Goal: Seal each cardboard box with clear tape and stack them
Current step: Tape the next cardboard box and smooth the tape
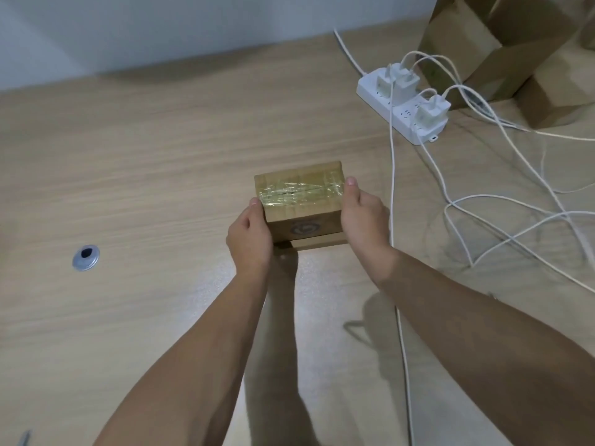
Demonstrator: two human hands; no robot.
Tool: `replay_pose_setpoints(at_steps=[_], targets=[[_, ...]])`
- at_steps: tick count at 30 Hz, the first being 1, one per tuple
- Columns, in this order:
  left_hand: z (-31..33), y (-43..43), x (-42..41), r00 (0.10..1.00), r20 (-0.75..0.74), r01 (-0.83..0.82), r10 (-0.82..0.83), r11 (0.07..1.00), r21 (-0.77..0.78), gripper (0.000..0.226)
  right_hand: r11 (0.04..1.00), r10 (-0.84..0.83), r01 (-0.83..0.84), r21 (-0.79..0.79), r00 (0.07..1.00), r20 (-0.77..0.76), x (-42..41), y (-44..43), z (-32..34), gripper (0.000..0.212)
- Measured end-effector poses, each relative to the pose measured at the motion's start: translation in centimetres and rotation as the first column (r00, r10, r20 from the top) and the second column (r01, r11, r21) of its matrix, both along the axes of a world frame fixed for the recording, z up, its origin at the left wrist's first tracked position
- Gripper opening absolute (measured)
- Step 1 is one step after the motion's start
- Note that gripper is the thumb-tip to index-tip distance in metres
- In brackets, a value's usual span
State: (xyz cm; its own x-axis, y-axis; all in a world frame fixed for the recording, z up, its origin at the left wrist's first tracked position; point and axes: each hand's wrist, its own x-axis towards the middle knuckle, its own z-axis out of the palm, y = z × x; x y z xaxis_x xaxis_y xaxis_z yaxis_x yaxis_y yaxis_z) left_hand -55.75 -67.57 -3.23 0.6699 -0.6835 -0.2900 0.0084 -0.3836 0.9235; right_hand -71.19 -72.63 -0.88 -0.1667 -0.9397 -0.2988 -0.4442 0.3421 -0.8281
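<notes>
Hands gripping taped cardboard box (302, 201).
Left hand (249, 239), right hand (363, 220) curled round its ends, in front of power strip (402, 107).

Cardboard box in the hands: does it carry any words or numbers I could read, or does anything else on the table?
cardboard box: only a round dark mark printed on its near side, too blurred to read.
power strip: no legible marking, too small to tell.
Nothing else in view bears text.
</notes>
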Motion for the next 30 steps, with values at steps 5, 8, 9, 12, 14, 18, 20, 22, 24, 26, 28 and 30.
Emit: replay_pose_setpoints(at_steps=[5,8,9,12,14,18,20,22,24,26,28,30], targets=[[0.5,0.2,0.0,1.000,0.013,0.014,-0.015,0.999,0.046,0.059,1.000,0.019,-0.019,0.018,1.000,0.010,0.0,0.2,0.2,0.059],[1.1,0.3,0.3,0.997,-0.056,0.061,-0.057,0.995,0.073,0.064,0.996,0.056,-0.059,0.067,0.997,0.049,0.1,0.7,1.2,0.054],[1.2,0.5,0.4,0.995,-0.068,0.084,-0.078,0.992,0.095,0.062,0.994,0.061,-0.068,0.086,0.995,0.077,0.0,0.9,1.3,0.051],[2.7,1.6,0.5,0.989,-0.048,0.140,-0.137,0.987,0.074,0.048,0.990,0.059,-0.069,0.121,0.995,0.085,-0.4,2.0,1.6,0.057],[4.0,2.9,0.6,0.990,-0.055,0.131,-0.127,0.990,0.059,0.036,0.989,0.033,-0.039,0.139,0.998,0.044,-0.7,3.3,2.1,0.059],[6.2,6.1,0.6,0.995,-0.038,0.095,-0.093,0.994,0.053,0.038,0.981,-0.006,0.019,0.193,0.998,-0.067,-1.2,6.4,3.2,0.059],[6.8,8.0,0.7,0.995,-0.019,0.100,-0.099,0.993,0.055,0.037,0.970,0.042,-0.013,0.241,0.992,-0.115,-1.1,8.3,3.6,0.059],[7.3,10.4,0.9,0.992,-0.015,0.122,-0.122,0.990,0.066,0.033,0.962,0.128,-0.090,0.256,0.982,-0.138,-0.6,10.7,4.0,0.057],[7.2,12.7,1.0,0.989,-0.031,0.148,-0.146,0.987,0.059,0.033,0.956,0.191,-0.156,0.249,0.974,-0.122,0.3,12.8,4.3,0.057],[7.1,15.4,1.4,0.989,-0.015,0.151,-0.150,0.986,0.073,0.046,0.949,0.235,-0.209,0.235,0.968,-0.087,1.7,15.2,4.6,0.056],[7.0,18.2,2.1,0.989,0.004,0.145,-0.146,0.985,0.095,0.049,0.937,0.298,-0.275,0.218,0.951,-0.081,3.1,17.5,4.7,0.054],[6.7,21.0,3.1,0.991,0.027,0.127,-0.131,0.985,0.121,0.050,0.909,0.394,-0.370,0.192,0.912,-0.111,4.7,19.7,4.3,0.052]])
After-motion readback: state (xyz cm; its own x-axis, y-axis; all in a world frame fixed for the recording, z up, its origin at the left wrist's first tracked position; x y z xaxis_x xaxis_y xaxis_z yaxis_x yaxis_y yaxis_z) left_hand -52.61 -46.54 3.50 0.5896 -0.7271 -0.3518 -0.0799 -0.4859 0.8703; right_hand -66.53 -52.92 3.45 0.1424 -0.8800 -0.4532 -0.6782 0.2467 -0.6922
